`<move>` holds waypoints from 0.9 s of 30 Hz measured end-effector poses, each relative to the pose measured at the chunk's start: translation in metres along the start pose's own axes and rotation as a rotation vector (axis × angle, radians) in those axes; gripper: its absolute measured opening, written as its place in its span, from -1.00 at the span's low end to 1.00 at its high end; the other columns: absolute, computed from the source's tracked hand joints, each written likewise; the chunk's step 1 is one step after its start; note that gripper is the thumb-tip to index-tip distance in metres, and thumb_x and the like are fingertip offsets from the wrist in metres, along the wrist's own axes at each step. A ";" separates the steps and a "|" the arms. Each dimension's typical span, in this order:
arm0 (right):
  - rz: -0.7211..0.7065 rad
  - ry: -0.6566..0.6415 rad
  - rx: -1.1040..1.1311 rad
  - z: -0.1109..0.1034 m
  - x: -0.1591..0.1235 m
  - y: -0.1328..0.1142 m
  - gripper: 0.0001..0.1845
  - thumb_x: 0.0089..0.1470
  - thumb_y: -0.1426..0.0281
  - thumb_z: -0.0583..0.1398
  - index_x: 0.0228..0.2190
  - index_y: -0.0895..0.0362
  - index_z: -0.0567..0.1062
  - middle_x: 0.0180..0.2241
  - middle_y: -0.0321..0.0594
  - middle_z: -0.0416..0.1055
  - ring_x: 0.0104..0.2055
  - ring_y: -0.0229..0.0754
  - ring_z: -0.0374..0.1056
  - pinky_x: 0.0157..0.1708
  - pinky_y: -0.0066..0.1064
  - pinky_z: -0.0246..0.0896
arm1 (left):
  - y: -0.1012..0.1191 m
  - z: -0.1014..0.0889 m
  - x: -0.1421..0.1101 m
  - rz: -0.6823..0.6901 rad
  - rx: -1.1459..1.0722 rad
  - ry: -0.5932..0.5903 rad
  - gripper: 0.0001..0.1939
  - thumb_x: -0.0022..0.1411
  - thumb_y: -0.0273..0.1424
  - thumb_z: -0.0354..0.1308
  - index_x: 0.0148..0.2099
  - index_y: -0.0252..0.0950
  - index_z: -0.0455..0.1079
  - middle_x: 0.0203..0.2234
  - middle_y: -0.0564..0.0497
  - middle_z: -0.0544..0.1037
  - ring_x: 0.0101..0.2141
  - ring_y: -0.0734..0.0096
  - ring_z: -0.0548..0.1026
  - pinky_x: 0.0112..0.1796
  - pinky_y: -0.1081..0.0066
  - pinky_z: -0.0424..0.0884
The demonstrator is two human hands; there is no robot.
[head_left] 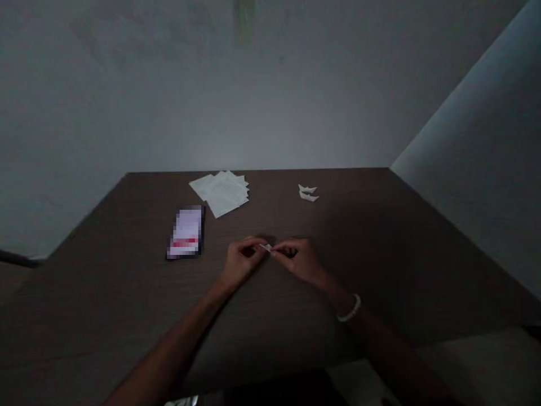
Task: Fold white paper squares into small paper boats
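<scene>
My left hand (244, 260) and my right hand (296, 260) meet above the middle of the dark wooden table (127, 282). Both pinch a small folded piece of white paper (265, 247) between their fingertips, and my fingers hide part of it. A white beaded bracelet (349, 308) circles my right wrist. Farther off, beyond my hands, lie a loose stack of white paper sheets (222, 193) and two small folded white paper shapes (308, 193).
A dark rectangular packet (186, 232) with a blurred white and red face lies left of my hands. Grey walls (270, 96) meet the table's far edge, and the table's side edges run down both sides.
</scene>
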State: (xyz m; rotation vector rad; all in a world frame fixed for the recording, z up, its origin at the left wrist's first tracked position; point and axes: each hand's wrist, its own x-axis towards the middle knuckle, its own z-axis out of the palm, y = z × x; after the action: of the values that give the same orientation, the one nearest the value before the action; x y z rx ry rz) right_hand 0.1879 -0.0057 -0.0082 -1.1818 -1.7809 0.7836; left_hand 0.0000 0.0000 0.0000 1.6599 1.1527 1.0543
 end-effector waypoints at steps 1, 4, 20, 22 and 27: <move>-0.004 -0.002 -0.004 0.001 0.000 0.000 -0.89 -0.01 0.36 0.29 -0.42 0.13 0.63 -0.57 -0.31 0.42 -0.54 -0.33 0.17 -0.52 -0.48 0.05 | 0.001 0.000 0.000 0.005 0.002 0.002 -0.83 0.15 -0.36 0.21 -0.26 -0.37 0.54 -0.37 -0.05 0.55 -0.32 0.34 0.48 -0.26 0.42 0.32; -0.022 -0.005 -0.016 0.002 0.001 0.002 -0.90 -0.01 0.36 0.29 -0.42 0.11 0.63 -0.57 -0.31 0.43 -0.55 -0.32 0.17 -0.51 -0.47 0.07 | 0.003 0.001 0.000 0.026 -0.007 0.008 -0.84 0.15 -0.36 0.21 -0.28 -0.35 0.54 -0.37 -0.04 0.55 -0.31 0.35 0.48 -0.26 0.42 0.32; -0.056 0.071 -0.080 0.009 0.002 0.005 -0.82 0.06 0.37 0.22 -0.26 0.08 0.58 -0.47 -0.27 0.50 -0.50 -0.29 0.28 -0.47 -0.46 0.15 | -0.003 0.001 0.000 0.090 0.025 0.069 -0.78 0.11 -0.52 0.17 -0.18 -0.32 0.56 -0.41 0.00 0.52 -0.38 0.44 0.46 -0.33 0.47 0.35; -0.056 0.073 -0.087 0.010 0.001 0.006 -0.77 0.05 0.40 0.22 -0.20 0.08 0.56 -0.43 -0.27 0.52 -0.49 -0.28 0.30 -0.45 -0.46 0.17 | -0.002 0.003 -0.001 0.096 0.049 0.084 -0.78 0.11 -0.53 0.17 -0.18 -0.32 0.56 -0.42 0.01 0.53 -0.39 0.44 0.47 -0.33 0.47 0.37; -0.110 0.056 -0.180 0.011 0.002 0.004 -0.81 0.02 0.46 0.22 -0.28 0.06 0.58 -0.56 -0.33 0.45 -0.54 -0.30 0.24 -0.47 -0.47 0.11 | 0.002 0.009 -0.003 0.098 0.082 0.096 -0.85 0.12 -0.51 0.16 -0.25 -0.34 0.54 -0.38 -0.03 0.60 -0.36 0.39 0.53 -0.27 0.43 0.43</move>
State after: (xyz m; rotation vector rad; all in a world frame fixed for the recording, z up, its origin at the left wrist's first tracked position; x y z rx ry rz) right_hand 0.1796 -0.0032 -0.0161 -1.1972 -1.8829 0.5304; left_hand 0.0079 -0.0051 -0.0016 1.7614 1.2007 1.1738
